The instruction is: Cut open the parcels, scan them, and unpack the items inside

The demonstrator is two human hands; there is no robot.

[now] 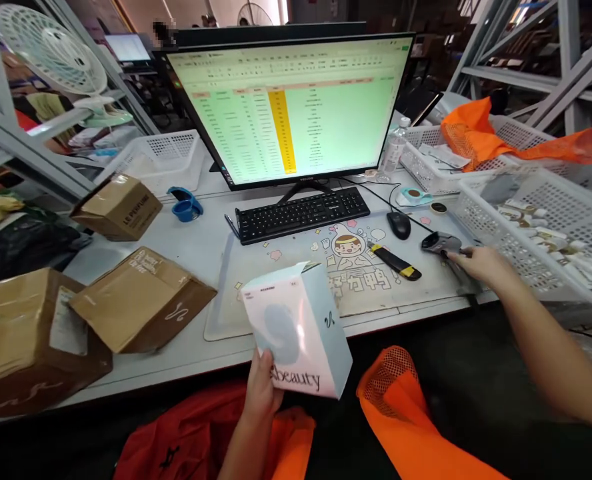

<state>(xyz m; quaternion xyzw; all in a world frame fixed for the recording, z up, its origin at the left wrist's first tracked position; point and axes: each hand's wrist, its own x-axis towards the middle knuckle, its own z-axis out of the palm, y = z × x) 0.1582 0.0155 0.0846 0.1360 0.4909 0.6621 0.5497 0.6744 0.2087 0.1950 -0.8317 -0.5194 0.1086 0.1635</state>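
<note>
My left hand (263, 383) grips a pale pink and light blue product box (296, 333) by its lower left corner, thumb on the printed front. The box is held up at the desk's front edge, slightly tilted. At the right, my right hand (481, 265) has its fingers around the handle of a grey and black barcode scanner (442, 244), which is over the right end of the desk mat (301, 267). Left of the scanner lie a black mouse (399, 225) and a black and yellow utility knife (395, 261).
A monitor (296, 120) showing a spreadsheet stands behind a black keyboard (303, 215). Brown cartons (143, 297) sit at the left, near a blue tape dispenser (186, 205). White baskets (526, 233) line the right side. Orange mesh cloth (401, 400) hangs below the front edge.
</note>
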